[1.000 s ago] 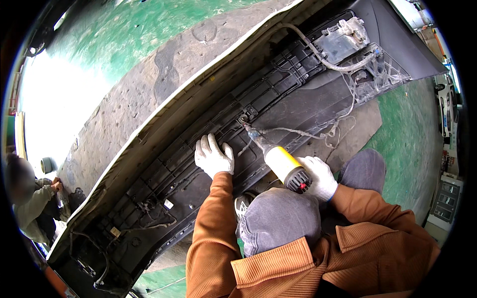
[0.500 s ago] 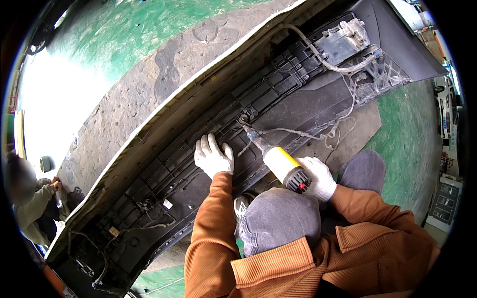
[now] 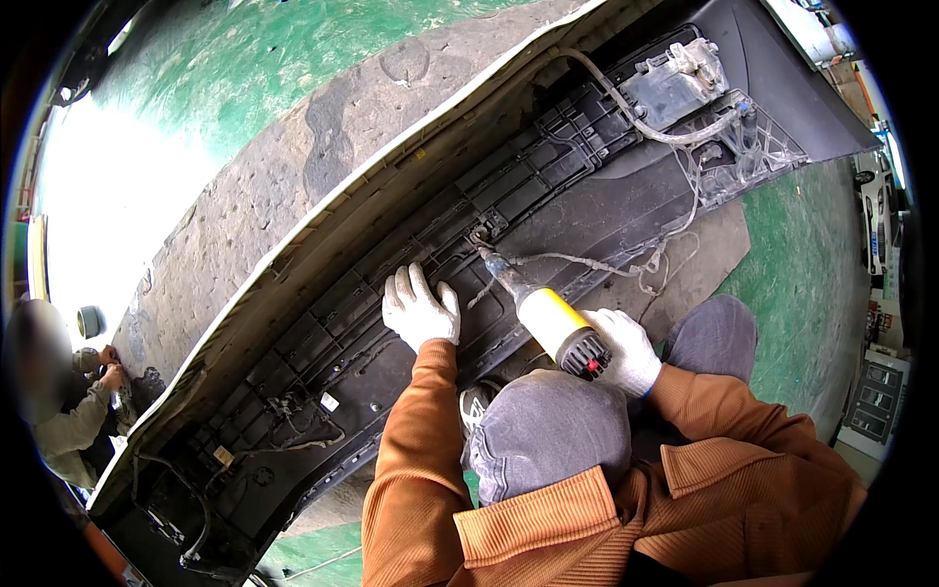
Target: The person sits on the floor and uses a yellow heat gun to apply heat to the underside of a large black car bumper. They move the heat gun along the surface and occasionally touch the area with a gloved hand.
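A large car bumper (image 3: 577, 210) lies with its dark ribbed inner side up, running from lower left to upper right. My left hand (image 3: 423, 305), in a white glove, rests flat on it with the fingers stretched out. My right hand (image 3: 626, 350), also gloved, is at the rear of a yellow hot-air gun (image 3: 550, 318) and grips it; the handle and most fingers are hidden. The gun's metal nozzle (image 3: 501, 269) slants up and left, its tip at a small bracket (image 3: 483, 233) on the bumper. I cannot tell if they touch.
Wiring (image 3: 597, 262) runs loosely along the bumper toward a grey box-shaped module (image 3: 675, 83) at its far right. A person (image 3: 73, 421) crouches by the left end, hands near a grey mat (image 3: 225, 210) on the green floor. A tape roll (image 3: 90, 321) stands near them.
The person at the left has shifted slightly and moved their hands. My hands and the hot-air gun have barely moved.
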`<state>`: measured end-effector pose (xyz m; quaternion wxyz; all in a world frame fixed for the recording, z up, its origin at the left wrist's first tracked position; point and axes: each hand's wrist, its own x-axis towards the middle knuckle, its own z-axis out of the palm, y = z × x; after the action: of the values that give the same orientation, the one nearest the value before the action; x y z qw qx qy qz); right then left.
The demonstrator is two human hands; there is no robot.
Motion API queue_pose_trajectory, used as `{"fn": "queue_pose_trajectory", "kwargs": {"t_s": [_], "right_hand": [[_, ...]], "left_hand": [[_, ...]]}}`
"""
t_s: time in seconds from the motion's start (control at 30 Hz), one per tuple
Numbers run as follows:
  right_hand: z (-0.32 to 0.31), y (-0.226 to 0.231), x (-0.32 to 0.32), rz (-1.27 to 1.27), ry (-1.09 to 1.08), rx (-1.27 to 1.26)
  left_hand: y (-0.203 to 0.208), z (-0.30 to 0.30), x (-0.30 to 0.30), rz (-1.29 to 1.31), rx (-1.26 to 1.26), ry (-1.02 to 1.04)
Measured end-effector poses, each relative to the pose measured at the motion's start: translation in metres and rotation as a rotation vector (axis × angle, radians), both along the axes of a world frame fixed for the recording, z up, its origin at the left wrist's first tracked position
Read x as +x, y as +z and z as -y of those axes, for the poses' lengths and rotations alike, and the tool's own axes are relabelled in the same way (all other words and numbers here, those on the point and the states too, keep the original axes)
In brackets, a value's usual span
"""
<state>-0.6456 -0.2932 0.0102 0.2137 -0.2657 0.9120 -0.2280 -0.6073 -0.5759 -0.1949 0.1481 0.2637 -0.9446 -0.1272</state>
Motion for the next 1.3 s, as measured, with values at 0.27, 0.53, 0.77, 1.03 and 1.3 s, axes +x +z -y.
{"fn": "queue_pose_trajectory", "kwargs": {"t_s": [0.27,0.53,0.77,1.03,1.3], "right_hand": [[0.0022,0.0002,-0.0001,0.008,-0.007,0.009],[0.0021,0.0017,0.0005,-0.010,-0.003,-0.015],[-0.0002,-0.0030,0.0025,-0.034,0.004,-0.023],[0.0017,-0.0010,0.0018,-0.038,0.007,-0.029],[0.0051,0.0014,0.0003,-0.040,0.008,-0.041]], "left_hand": [[-0.0018,-0.0005,0.0002,-0.005,0.011,-0.003],[0.0035,0.0001,-0.0008,-0.013,0.024,-0.005],[0.0009,0.0006,0.0006,-0.012,0.029,-0.012],[0.0012,0.0003,0.0003,0.000,0.034,-0.008],[-0.0006,0.0013,0.0003,-0.005,0.041,-0.009]]}}
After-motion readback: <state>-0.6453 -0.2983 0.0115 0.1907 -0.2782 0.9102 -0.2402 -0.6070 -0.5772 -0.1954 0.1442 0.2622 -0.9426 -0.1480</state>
